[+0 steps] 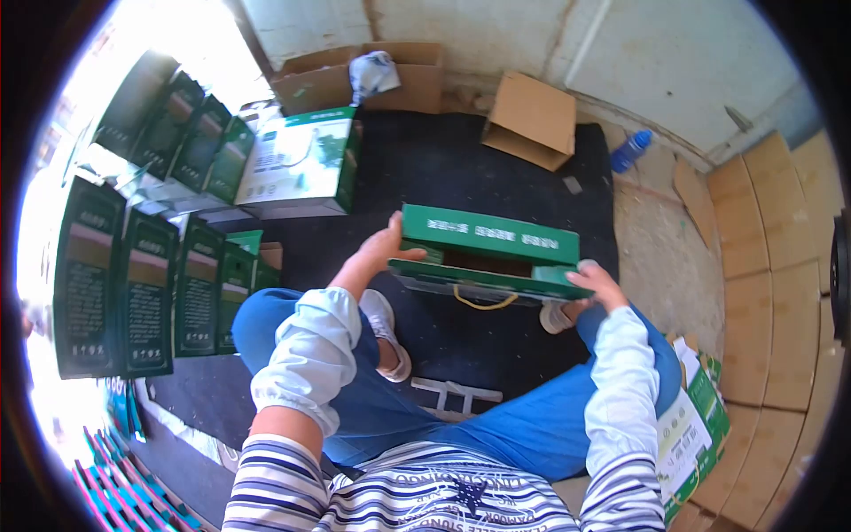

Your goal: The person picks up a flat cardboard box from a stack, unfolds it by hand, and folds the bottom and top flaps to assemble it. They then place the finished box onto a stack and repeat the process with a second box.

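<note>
- Nine o'clock: green boxes [149, 293] stand upright in rows, perhaps to save floor space.
- Left hand [383, 245]: fingers grip the left end of the green carton [492, 232].
- Carton: just off centre towards two o'clock, held at both ends, seemingly for balance (its yellow handle [486, 303] is unheld).
- Right hand [600, 283]: fingers grip its right end.

Along the pale wall [665, 80] sits an open brown carton [417, 82], a crumpled white-and-blue bag [373, 74] at its middle. To the right, a second carton [529, 113] rests on the black mat [425, 160], opening toward the viewer. Past the mat's edge — on bare floor [651, 239] — is a blue bottle [630, 152], near a flat cardboard piece [692, 202]. Stacked cartons [743, 310] line the far right.
</note>
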A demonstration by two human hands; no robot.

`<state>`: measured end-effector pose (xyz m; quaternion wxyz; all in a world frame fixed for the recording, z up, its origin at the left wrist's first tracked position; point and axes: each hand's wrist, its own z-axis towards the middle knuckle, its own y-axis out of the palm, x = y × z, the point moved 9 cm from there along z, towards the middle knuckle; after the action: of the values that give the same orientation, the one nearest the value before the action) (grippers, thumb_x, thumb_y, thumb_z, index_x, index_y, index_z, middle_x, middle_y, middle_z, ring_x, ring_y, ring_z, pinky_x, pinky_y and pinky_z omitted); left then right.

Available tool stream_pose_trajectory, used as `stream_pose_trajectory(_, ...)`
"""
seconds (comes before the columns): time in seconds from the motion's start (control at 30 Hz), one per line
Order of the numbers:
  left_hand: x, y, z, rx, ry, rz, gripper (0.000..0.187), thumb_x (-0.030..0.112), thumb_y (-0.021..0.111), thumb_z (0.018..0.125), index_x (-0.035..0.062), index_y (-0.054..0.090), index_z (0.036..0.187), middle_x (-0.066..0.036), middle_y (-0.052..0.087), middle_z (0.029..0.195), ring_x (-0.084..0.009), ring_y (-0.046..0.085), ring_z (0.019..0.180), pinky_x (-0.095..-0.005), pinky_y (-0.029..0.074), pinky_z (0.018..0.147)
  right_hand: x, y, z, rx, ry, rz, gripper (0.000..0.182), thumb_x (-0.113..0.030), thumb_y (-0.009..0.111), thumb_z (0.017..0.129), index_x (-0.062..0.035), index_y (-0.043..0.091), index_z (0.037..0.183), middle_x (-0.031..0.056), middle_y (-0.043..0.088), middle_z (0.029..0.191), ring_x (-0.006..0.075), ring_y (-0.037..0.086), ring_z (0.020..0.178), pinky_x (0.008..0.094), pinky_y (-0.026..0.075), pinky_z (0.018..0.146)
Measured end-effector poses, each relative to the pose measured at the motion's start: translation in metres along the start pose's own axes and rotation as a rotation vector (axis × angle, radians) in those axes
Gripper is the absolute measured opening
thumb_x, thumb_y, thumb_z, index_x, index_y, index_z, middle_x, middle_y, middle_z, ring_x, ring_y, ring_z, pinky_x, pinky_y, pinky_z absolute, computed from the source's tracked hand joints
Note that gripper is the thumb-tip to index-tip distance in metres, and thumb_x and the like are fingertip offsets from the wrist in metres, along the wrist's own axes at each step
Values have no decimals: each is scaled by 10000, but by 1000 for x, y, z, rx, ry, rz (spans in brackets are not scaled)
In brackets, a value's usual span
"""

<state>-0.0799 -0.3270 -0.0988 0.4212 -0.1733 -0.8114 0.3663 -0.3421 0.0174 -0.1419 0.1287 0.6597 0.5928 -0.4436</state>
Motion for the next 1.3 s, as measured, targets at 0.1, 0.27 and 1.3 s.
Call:
stream_pose_trajectory(0.1, -21, 13, -12, -235, -236, -388, 759, 498, 579, 810, -37, 366, 1304, -256, 617, 1000, -336, 653, 858, -407, 555, 666, 29, 0, -27, 108, 218, 491, 344, -331, 538, 912, -60, 537, 1125, 105, 631, 941, 221, 648, 729, 328, 540, 594)
stream_pose_trajectory(0.27, -42, 37, -8, -344, -242, -545, 655, 575, 413, 846, 63, 521, 1240, -176, 617, 1067, -300, 656, 822, -381, 555, 664, 76, 40, -15, -51, 294, -151, 466, -381, 592, 841, -32, 558, 1148, 122, 648, 981, 233, 661, 790, 324, 542, 682)
stream_pose_trajectory(1.3, -210, -312, 57, 857, -333, 38, 861, 655, 571, 709, -7, 518, 1258, -244, 482, 1301, -331, 491, 1204, -445, 401, 982, -341, 215, 243, 313, -429, -106, 499, -429, 544, 841, 37, 600, 1011, 275, 624, 929, 430, 586, 933, 463, 455, 829)
